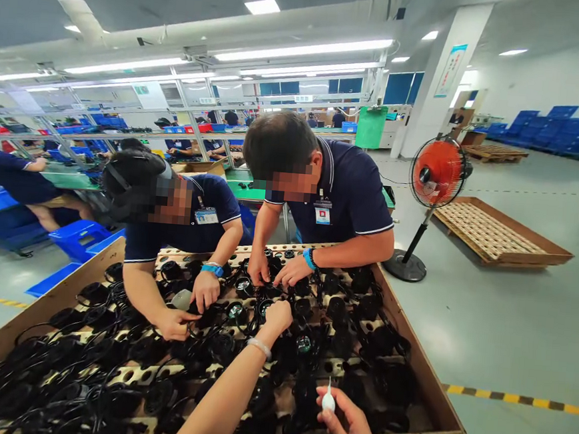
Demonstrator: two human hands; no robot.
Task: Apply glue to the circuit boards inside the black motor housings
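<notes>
Wooden tray (423,361) full of black parts (340,341), left hand (278,315) clenched among them, right hand (348,425) grasping white dropper bottle (328,399)

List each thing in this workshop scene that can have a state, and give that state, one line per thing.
left hand: closed, reaching onto the black parts
right hand: gripping a small white dropper bottle, tip up
wooden tray: filled with black round parts and cables
red fan: upright on the floor; spinning or not, cannot tell
</notes>
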